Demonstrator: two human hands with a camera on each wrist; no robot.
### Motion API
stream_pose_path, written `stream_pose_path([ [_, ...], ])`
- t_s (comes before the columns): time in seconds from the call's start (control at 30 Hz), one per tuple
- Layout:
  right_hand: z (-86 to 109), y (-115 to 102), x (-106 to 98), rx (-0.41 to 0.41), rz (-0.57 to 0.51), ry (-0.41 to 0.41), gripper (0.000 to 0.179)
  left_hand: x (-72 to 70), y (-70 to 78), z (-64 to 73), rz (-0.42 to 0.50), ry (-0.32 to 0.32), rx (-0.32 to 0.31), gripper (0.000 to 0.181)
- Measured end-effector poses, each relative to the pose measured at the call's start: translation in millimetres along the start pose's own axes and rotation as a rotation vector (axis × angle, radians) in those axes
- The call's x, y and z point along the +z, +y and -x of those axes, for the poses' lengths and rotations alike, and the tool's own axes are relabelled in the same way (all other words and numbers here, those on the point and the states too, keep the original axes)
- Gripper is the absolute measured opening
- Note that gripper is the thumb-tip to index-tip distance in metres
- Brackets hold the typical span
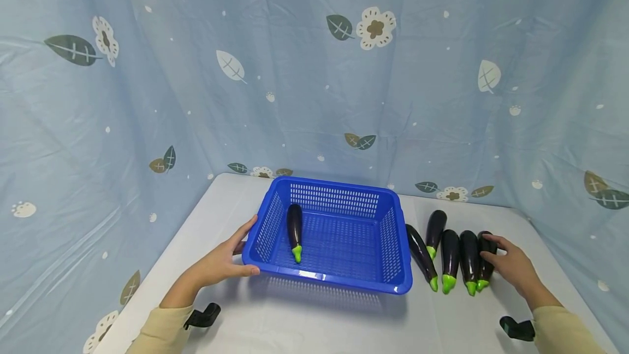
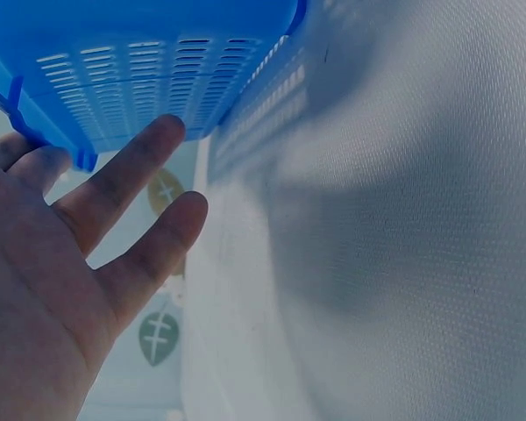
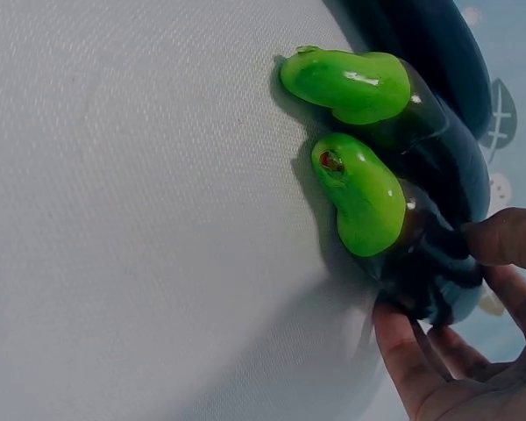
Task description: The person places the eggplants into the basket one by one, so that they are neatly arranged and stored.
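Observation:
A blue plastic basket [image 1: 334, 280] with slotted walls stands on the table, and one dark eggplant [image 1: 294, 228] with a green cap lies in its left part. My left hand [image 1: 223, 258] grips the basket's left rim near the front corner; in the left wrist view, two fingers [image 2: 149, 254] extend past the basket wall. To the right of the basket, several eggplants [image 1: 450, 255] lie side by side, green caps toward me. My right hand [image 1: 513, 266] holds the rightmost eggplant [image 1: 485, 275], with thumb and fingers around its dark body in the right wrist view.
A white cloth covers the table [image 1: 314, 329]. Behind and beside it hangs a blue patterned curtain [image 1: 304, 81]. A black device [image 1: 203, 316] is at the left wrist, another black device [image 1: 517, 328] at the right one.

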State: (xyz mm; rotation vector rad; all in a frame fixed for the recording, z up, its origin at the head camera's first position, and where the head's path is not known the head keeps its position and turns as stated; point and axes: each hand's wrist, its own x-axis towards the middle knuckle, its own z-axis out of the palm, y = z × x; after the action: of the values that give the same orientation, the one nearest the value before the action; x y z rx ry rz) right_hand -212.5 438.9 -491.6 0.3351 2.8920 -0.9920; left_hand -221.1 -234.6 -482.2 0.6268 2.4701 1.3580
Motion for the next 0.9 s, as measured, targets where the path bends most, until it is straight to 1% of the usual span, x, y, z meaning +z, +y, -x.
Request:
stream_pose_path([
  [0.53, 1.7, 1.4, 0.5, 0.038, -0.007, 0.015, 0.066, -0.7, 0.2, -0.9, 0.016, 0.005, -0.005, 0.113],
  [0.7, 4.0, 0.2, -2.6, 0.039, 0.003, 0.027, 0.066, -0.6, 0.3, -0.4, 0.009, 0.005, -0.007, 0.113],
  [0.9, 6.7, -5.1, -8.9, 0.047, 0.024, 0.036, 0.064, -0.4, -0.8, -0.2, 0.001, 0.000, 0.008, 0.113],
])
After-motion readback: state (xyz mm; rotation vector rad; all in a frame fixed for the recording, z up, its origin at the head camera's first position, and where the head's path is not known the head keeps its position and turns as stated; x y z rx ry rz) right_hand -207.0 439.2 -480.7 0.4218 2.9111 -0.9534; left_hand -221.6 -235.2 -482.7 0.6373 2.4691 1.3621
